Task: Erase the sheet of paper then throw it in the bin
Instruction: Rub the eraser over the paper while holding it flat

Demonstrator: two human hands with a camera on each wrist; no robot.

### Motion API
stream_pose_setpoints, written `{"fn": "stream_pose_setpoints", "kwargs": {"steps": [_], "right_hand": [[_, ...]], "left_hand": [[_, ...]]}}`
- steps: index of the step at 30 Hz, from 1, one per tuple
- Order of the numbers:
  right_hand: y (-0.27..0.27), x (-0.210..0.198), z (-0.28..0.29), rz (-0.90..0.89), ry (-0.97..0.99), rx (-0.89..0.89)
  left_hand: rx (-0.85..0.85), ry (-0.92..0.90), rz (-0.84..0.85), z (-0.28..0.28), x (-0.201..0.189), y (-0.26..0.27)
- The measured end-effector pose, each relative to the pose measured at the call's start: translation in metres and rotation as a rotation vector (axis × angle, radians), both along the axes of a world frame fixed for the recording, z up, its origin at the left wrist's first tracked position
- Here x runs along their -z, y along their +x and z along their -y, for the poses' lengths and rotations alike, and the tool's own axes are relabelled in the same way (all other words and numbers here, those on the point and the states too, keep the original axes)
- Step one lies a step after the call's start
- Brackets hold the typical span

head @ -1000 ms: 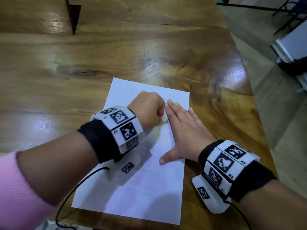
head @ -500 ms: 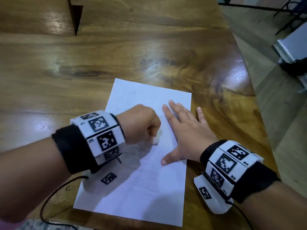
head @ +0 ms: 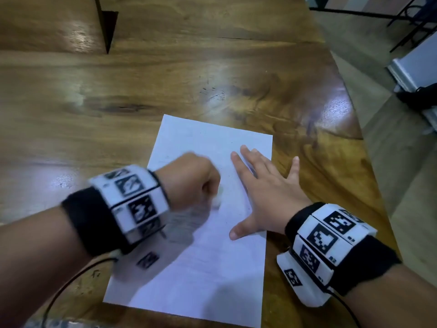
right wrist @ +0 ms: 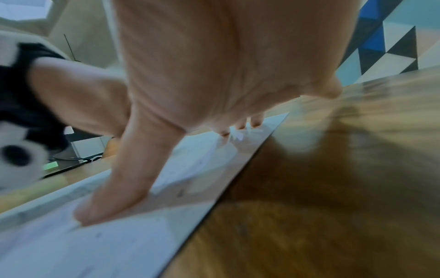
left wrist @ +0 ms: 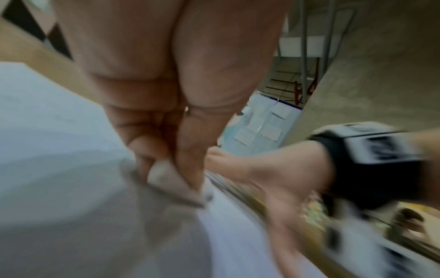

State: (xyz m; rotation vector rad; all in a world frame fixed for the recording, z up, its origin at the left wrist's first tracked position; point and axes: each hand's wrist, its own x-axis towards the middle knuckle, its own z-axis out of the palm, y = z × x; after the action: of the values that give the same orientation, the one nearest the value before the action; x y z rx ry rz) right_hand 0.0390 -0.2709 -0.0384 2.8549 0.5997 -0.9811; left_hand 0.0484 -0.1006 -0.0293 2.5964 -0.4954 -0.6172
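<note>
The left hand [head: 189, 178] pinches an eraser [left wrist: 166, 180] between thumb and curled fingers [left wrist: 147, 148], its end on the paper [head: 208, 268]. The right hand [head: 269, 192] presses the paper's right edge on the table [head: 165, 79], fingers [head: 250, 162] straight and spread.

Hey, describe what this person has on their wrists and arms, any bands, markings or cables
Each wrist carries a black fabric band topped by white blocks printed with black square coded markers: left band, right band. A thin black cable trails from the left band toward the near table edge, and another cable runs from the right one. Both forearms are bare here; no sleeve shows. The left markers are motion-blurred.
</note>
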Motion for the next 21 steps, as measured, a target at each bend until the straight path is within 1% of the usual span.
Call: {"fn": "stream_pose_setpoints", "kwargs": {"steps": [3,4,6,8,10,12,14,16,17,19,21], "right_hand": [[0.000,0.000,-0.001,0.006,-0.008,-0.001],[0.000,0.000,-0.001,0.010,-0.010,-0.003],[0.000,-0.001,-0.001,0.016,-0.010,-0.009],[0.000,0.000,-0.001,0.030,0.005,-0.021],[0.000,0.001,0.000,0.039,0.035,-0.040],[0.000,0.001,0.000,0.043,0.062,-0.049],[0.000,0.000,-0.001,0.041,0.074,-0.052],[0.000,-0.001,-0.002,0.032,0.075,-0.047],[0.000,-0.001,-0.002,0.028,0.075,-0.046],[0.000,-0.002,-0.002,0.020,0.078,-0.046],[0.001,-0.003,-0.002,0.015,0.085,-0.040]], "left_hand": [[-0.195,-0.023,0.175,0.010,-0.001,0.034],[-0.215,-0.035,0.195,0.010,0.001,0.035],[-0.152,-0.078,0.179,0.005,0.002,0.014],[-0.026,-0.093,0.092,-0.003,0.003,-0.016],[0.036,-0.064,0.009,-0.006,0.005,-0.031],[0.011,-0.027,0.043,-0.003,0.004,-0.017],[-0.068,-0.004,0.112,0.004,0.003,0.012],[-0.140,-0.034,0.159,0.009,0.002,0.037],[-0.154,-0.046,0.167,0.009,0.002,0.040],[-0.135,-0.073,0.166,0.005,0.003,0.023],[-0.047,-0.107,0.140,-0.003,0.005,-0.010]]}}
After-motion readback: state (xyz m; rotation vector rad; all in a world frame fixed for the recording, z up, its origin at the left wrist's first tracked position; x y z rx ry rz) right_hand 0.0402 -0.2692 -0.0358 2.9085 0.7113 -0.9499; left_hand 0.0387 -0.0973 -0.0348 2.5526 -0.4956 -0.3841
